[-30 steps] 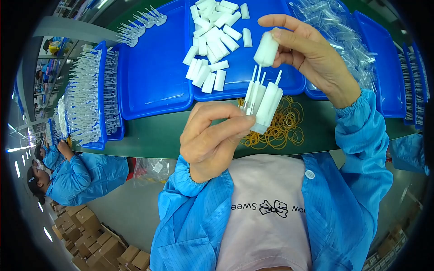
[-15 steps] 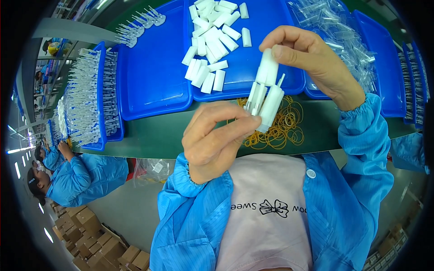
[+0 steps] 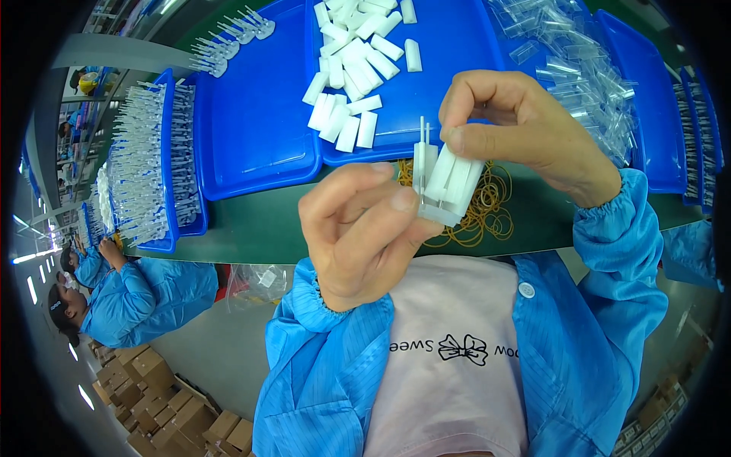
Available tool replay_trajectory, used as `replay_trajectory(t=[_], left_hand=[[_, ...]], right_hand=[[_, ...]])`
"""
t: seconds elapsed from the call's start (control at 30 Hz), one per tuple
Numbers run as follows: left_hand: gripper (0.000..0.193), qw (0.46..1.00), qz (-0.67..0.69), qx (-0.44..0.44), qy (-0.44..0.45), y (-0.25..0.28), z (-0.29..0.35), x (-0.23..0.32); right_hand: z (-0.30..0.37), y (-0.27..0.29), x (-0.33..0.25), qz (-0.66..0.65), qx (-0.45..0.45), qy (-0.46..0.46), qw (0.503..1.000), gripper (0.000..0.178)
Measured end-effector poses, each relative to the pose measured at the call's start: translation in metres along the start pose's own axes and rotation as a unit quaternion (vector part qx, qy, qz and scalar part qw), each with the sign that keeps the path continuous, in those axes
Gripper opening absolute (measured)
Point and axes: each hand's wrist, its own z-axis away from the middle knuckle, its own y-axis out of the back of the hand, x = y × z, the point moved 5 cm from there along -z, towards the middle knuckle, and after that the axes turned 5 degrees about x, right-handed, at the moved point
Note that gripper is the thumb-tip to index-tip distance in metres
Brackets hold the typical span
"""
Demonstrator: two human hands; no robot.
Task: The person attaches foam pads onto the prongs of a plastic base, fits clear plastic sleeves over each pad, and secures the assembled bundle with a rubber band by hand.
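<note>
My left hand (image 3: 362, 228) is closed on a small white plastic part with upright pins (image 3: 424, 152), pinching it near its pale base. In my right hand (image 3: 529, 137), thumb and forefinger grip the top of a white block (image 3: 461, 179). The block stands beside the pins and its lower end meets the base; whether it is seated on a pin I cannot tell. Both hands are held above the table's front edge. Just beyond them, yellow rubber bands (image 3: 495, 209) lie in a loose pile, partly covered by the parts.
A middle blue tray (image 3: 457, 53) holds many white blocks (image 3: 346, 76). To the right are clear plastic pieces (image 3: 575, 72). The left tray (image 3: 255, 129) has several pinned parts (image 3: 236, 38) at its back. Racked pinned parts (image 3: 145, 160) stand farther left, near a seated co-worker (image 3: 145, 297).
My right hand has come down with the white block, bringing it beside the pins. The part in my left hand has turned, so its thin pins now point upward more visibly.
</note>
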Motion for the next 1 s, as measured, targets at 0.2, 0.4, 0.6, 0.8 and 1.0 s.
replay_trajectory(t=[0.2,0.4,0.6,0.8,1.0], left_hand=[[0.052,1.0,-0.003,0.006,0.026,0.0,-0.002,-0.002],[0.033,0.997,-0.001,-0.02,0.07,0.0,0.002,-0.018],[0.032,0.998,-0.032,0.005,0.051,0.004,0.005,-0.019],[0.027,0.997,-0.053,-0.001,0.049,0.005,0.009,-0.018],[0.025,0.997,-0.046,0.006,0.063,0.007,0.008,-0.02]], right_hand=[[0.007,-0.004,-0.002,-0.002,0.011,0.005,1.0,0.016],[0.005,-0.006,-0.001,0.035,0.031,0.043,0.998,0.016],[0.004,-0.008,-0.001,0.068,0.045,0.055,0.995,0.016],[0.007,-0.008,-0.003,0.094,0.047,0.069,0.992,0.016],[0.003,-0.008,0.001,0.082,0.044,0.082,0.992,0.015]])
